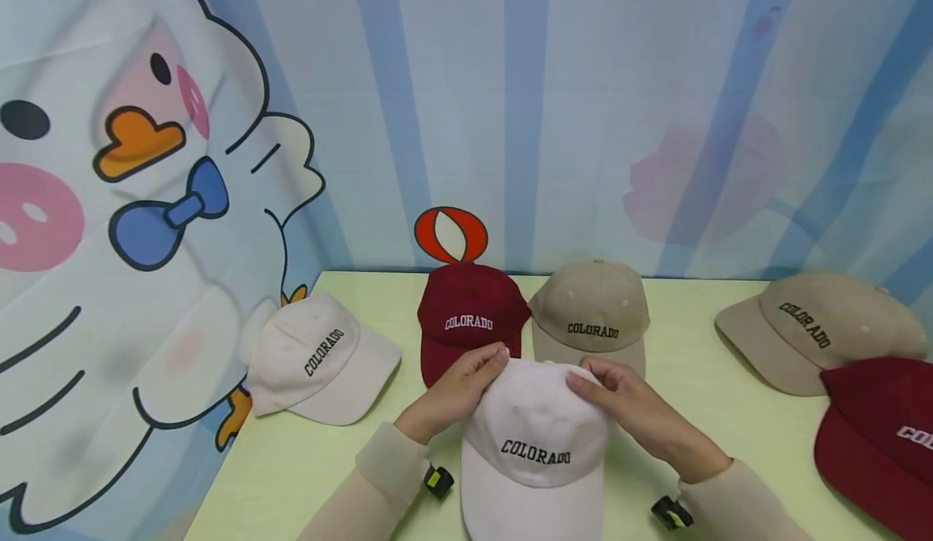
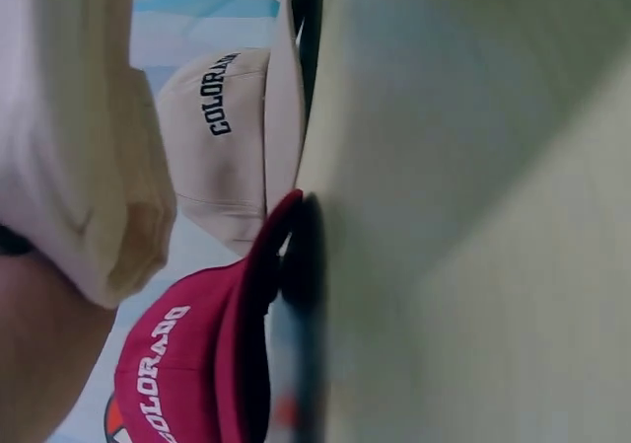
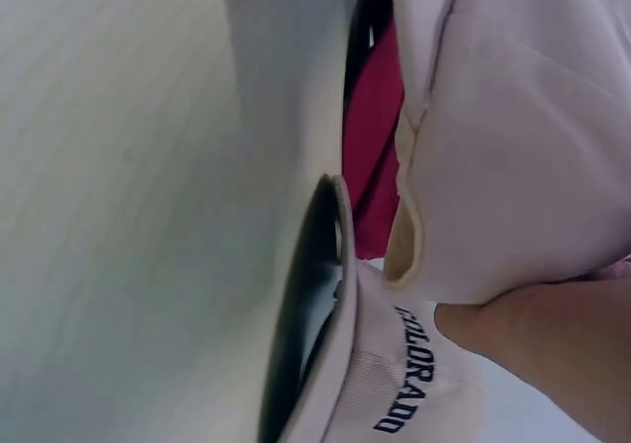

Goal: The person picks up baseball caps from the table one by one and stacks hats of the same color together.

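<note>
Two hands hold a white cap (image 1: 535, 436) w/ "COLORADO" on front, lying on the pale green worktop (image 1: 700, 379) nearest the viewer. Left hand (image 1: 455, 391) reaches in from lower left, fingers (image 1: 490, 359) curled over the crown's top-left, pinching fabric. Right hand (image 1: 634, 411) mirrors it at the crown's top-right, fingers (image 1: 586, 381) pinching too. Just behind the white cap: a red cap (image 1: 466, 318) and a tan cap (image 1: 592, 310). Forearms in beige sleeves angle inward.

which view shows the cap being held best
The head view: the whole white cap shows, with its lettering, gripped at the crown by the left hand and right hand. The left wrist view shows only a blurred edge; the right wrist view, part of its crown.
</note>
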{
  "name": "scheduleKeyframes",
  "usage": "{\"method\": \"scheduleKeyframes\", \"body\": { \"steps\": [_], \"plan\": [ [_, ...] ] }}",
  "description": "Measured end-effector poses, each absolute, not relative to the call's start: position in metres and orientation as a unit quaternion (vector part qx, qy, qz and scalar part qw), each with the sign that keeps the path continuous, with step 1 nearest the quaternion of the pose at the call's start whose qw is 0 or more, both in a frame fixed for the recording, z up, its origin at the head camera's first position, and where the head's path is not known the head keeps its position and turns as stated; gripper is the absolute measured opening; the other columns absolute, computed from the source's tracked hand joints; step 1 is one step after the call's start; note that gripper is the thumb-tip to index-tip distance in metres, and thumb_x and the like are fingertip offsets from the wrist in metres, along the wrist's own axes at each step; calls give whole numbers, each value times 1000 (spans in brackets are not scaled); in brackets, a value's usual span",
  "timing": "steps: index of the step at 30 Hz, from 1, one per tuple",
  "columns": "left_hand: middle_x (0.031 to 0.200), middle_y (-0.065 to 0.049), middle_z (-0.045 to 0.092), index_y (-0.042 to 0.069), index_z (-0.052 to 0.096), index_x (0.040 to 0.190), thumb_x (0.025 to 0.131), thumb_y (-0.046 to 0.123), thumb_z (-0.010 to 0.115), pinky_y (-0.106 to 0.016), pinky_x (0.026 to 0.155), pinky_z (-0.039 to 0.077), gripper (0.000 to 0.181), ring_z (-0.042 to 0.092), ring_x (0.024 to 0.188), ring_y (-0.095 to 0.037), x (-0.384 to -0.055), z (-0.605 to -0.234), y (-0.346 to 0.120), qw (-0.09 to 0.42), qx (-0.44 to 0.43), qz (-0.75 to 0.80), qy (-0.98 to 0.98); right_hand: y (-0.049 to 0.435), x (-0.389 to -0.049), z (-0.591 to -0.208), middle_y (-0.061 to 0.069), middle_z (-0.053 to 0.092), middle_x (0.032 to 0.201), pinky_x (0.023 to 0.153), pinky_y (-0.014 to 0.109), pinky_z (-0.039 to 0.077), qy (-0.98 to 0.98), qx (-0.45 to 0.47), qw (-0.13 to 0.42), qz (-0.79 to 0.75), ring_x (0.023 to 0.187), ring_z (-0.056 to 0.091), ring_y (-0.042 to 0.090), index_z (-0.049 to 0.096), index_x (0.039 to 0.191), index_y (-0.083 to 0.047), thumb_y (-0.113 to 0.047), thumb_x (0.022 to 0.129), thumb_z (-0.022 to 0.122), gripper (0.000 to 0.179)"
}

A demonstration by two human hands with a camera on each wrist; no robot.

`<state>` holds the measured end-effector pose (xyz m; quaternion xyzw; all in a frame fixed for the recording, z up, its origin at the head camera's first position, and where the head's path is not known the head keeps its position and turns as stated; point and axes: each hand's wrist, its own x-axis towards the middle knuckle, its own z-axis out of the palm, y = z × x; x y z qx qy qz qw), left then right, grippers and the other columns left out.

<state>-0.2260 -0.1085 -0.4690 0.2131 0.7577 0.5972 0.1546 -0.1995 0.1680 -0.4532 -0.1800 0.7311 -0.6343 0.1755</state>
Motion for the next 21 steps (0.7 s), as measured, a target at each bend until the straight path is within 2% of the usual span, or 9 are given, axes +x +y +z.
{"method": "scheduleKeyframes", "body": {
  "steps": [2, 5, 9, 14, 16, 18, 21],
  "plan": [
    [148, -21, 53, 2, 55, 145, 112, 36, 41, -50, 121, 37, 49, 47, 140, -29, -226, -472, -110, 163, 200, 600, 758, 167, -202, -456, -5, 60, 86, 73, 27, 53, 735, -168, 174, -633, 82, 63, 9, 55, 87, -12, -26, 108, 56, 25],
    [165, -23, 34, 0, 42, 155, 112, 35, 41, -56, 128, 22, 55, 28, 156, -36, -227, -477, -112, 184, 188, 611, 747, 167, -205, -460, -5, 56, 85, 74, 27, 50, 744, -147, 170, -629, 83, 59, 9, 53, 86, -13, -28, 107, 57, 27],
    [165, -21, 35, -1, 45, 153, 113, 34, 40, -55, 128, 20, 54, 27, 157, -35, -229, -483, -112, 191, 186, 618, 740, 166, -209, -465, -5, 56, 83, 73, 26, 49, 755, -118, 161, -625, 80, 57, 9, 54, 84, -13, -30, 106, 60, 28],
    [161, -23, 42, -3, 48, 150, 113, 30, 39, -55, 128, 23, 50, 33, 154, -34, -230, -485, -109, 162, 181, 612, 753, 163, -211, -468, -3, 61, 85, 70, 26, 51, 768, -99, 153, -614, 77, 60, 10, 58, 89, -11, -33, 104, 62, 27],
    [146, -24, 53, -4, 54, 140, 113, 30, 39, -51, 123, 34, 46, 45, 142, -33, -230, -484, -108, 151, 184, 610, 756, 162, -210, -468, -1, 61, 88, 72, 27, 52, 776, -95, 146, -606, 80, 60, 11, 59, 92, -9, -34, 105, 62, 28],
    [125, -19, 60, -3, 58, 126, 113, 30, 40, -42, 111, 43, 40, 53, 126, -27, -229, -481, -106, 140, 182, 611, 758, 161, -210, -467, 0, 61, 92, 74, 27, 52, 787, -95, 137, -594, 84, 59, 12, 61, 97, -7, -36, 105, 61, 30],
    [96, -8, 53, 2, 56, 106, 113, 28, 42, -31, 90, 43, 30, 53, 100, -19, -229, -478, -105, 126, 179, 615, 758, 160, -209, -465, 2, 62, 97, 77, 26, 51, 798, -96, 125, -582, 89, 59, 12, 62, 103, -5, -37, 105, 60, 32]
  ]
}}
